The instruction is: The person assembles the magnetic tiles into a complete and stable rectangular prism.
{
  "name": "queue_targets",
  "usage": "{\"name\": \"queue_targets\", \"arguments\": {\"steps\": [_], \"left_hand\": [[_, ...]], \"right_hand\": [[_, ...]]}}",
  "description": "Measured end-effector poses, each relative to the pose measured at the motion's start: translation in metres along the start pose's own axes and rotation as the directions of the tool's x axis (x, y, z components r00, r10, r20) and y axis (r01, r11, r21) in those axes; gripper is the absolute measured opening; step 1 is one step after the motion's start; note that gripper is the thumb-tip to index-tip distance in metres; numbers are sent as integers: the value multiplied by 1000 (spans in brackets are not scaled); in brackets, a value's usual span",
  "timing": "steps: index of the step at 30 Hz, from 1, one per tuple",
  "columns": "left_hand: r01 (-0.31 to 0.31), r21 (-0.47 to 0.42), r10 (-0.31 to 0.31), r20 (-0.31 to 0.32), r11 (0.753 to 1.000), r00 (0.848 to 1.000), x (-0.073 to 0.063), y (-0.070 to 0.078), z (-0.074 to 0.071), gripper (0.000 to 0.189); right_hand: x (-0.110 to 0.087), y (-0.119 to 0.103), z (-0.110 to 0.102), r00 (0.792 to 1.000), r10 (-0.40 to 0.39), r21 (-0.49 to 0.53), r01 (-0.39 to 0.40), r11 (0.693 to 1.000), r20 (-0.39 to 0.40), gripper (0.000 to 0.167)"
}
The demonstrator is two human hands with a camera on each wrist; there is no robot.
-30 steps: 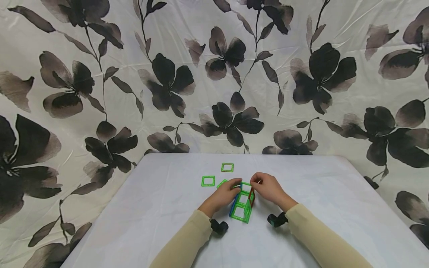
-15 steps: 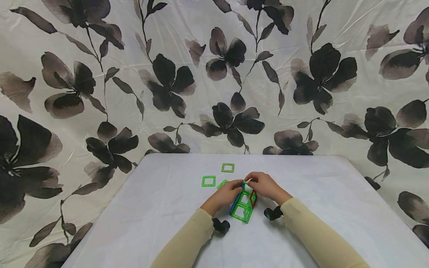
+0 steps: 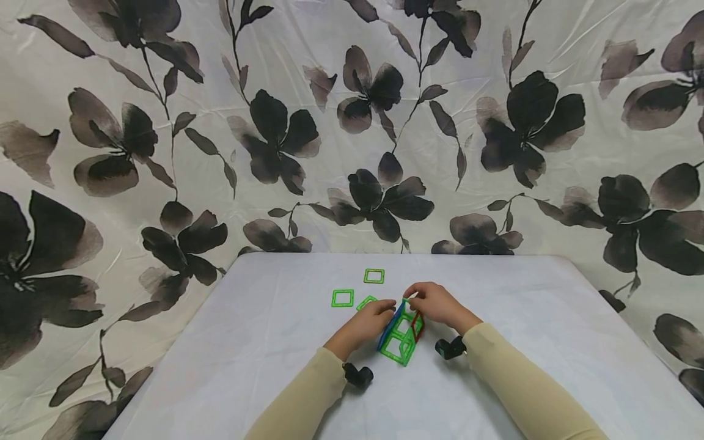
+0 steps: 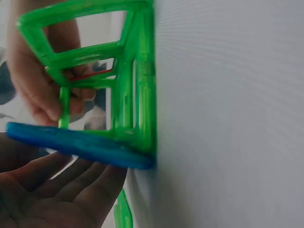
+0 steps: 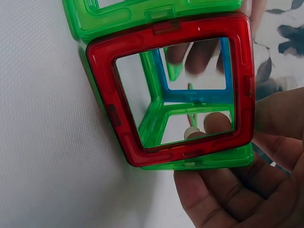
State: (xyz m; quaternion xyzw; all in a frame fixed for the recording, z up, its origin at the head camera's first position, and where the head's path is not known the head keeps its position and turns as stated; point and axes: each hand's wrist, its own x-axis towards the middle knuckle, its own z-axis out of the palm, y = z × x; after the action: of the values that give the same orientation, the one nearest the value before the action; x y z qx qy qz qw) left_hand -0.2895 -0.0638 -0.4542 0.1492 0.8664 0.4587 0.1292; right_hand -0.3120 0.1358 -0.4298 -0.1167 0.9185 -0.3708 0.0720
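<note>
A small structure of square magnetic tiles stands on the white table, with green tiles (image 3: 392, 357) forming its floor. A blue magnetic tile (image 4: 80, 145) makes the left wall and a red magnetic tile (image 5: 173, 154) the right wall, tilted outward. My left hand (image 3: 365, 322) lies along the outer side of the blue tile, its fingers fairly straight and touching it. At the far end, my right hand (image 3: 437, 302) pinches the upright green magnetic tile (image 5: 223, 161) between thumb and fingers; the fingertips show through the red frame.
Loose green square tiles lie beyond the left hand: one left (image 3: 343, 298), one farther back (image 3: 374, 276), and another (image 3: 366, 302) partly covered by that hand. A floral cloth (image 3: 379, 122) hangs behind the table (image 3: 522, 293).
My right hand has shifted left from near the red tile to the top of the far green tile. The blue tile now leans more to the right, and the red tile tilts farther outward.
</note>
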Motion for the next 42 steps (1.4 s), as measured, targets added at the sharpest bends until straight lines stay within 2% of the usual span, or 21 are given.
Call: {"name": "queue_targets", "arguments": {"steps": [6,11,17,20,27,33,42], "left_hand": [[2,-8,-2,0,1000,1000,-14,0,-9,41],[12,1,-12,-12,1000,1000,-19,-1,-14,38],[32,-25,-33,-32,999,999,-21,0,-11,38],[28,5,-27,-67,1000,997,-21,3,-8,35],[69,12,-66,-142,998,988,-15,9,-1,27],[53,28,-47,-201,998,978,-4,9,6,25],[77,-18,-79,-227,997,971,14,13,10,24]], "right_hand": [[0,5,-5,999,35,6,-35,999,-15,22],[1,11,-8,998,62,11,-62,998,-17,28],[-2,15,-12,996,78,18,-77,997,-45,31],[-4,17,-13,995,84,17,-83,996,-62,30],[-9,22,-18,991,97,13,-96,995,-92,31],[-12,27,-22,986,127,26,-125,992,-107,32],[-19,31,-27,976,174,105,-160,982,-134,34]]}}
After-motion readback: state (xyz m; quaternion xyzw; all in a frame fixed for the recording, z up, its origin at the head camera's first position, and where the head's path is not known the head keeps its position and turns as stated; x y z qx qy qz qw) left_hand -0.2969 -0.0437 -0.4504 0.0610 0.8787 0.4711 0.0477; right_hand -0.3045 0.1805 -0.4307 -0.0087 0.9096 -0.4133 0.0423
